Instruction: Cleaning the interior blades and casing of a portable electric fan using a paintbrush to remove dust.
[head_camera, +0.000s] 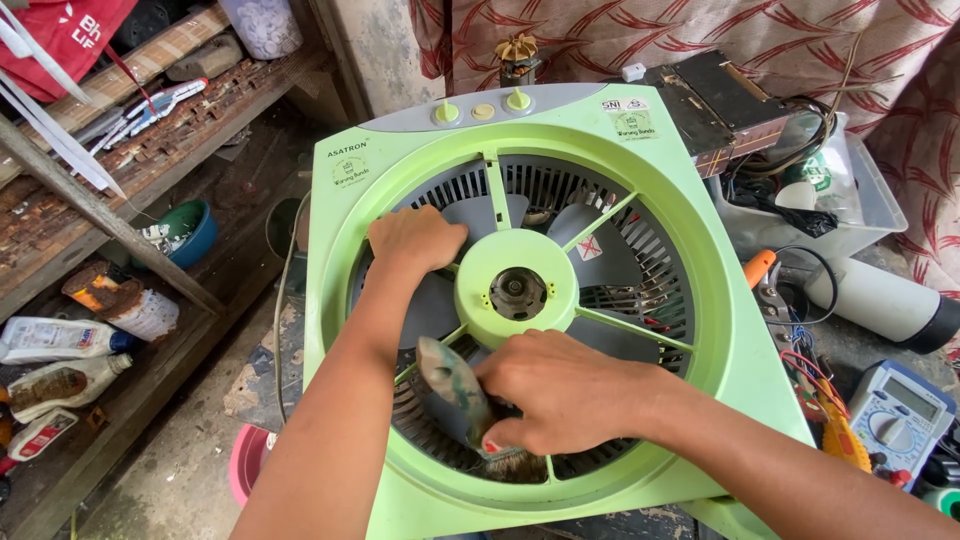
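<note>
I am looking down at a light green box fan (520, 300) lying face up on the cluttered tabletop (870, 345), its front grille off so the grey blades (430, 310) and the round green motor hub (517, 290) are exposed. My right hand (560, 390) is holding a paint-stained brush (455, 390), fingers clenched around its handle, with the bristles (515, 465) pressing into the rear grille near the lower rim. My left hand (415, 240) is gripping a blade at the upper left, fingers curled over its edge.

The nearest risk, as I judge it, is the blade under my left hand: it is thin plastic, and if I am leaning on it while scrubbing, it could bend or crack at the hub. If that grip is slipping, the blades could turn and knock the brush or pinch my right fingers against the green spokes (625, 330). The bristles could also catch in the grille slots and snag.

Further out, loose red wires (800, 365) and an orange-handled tool (758, 268) are lying just beside the fan's right edge, with a multimeter (900, 415) near them; a sweep of my right elbow could drag them off. The fan seems to be overhanging the front edge, so pushing down hard there could tip it towards the floor (170, 470).
</note>
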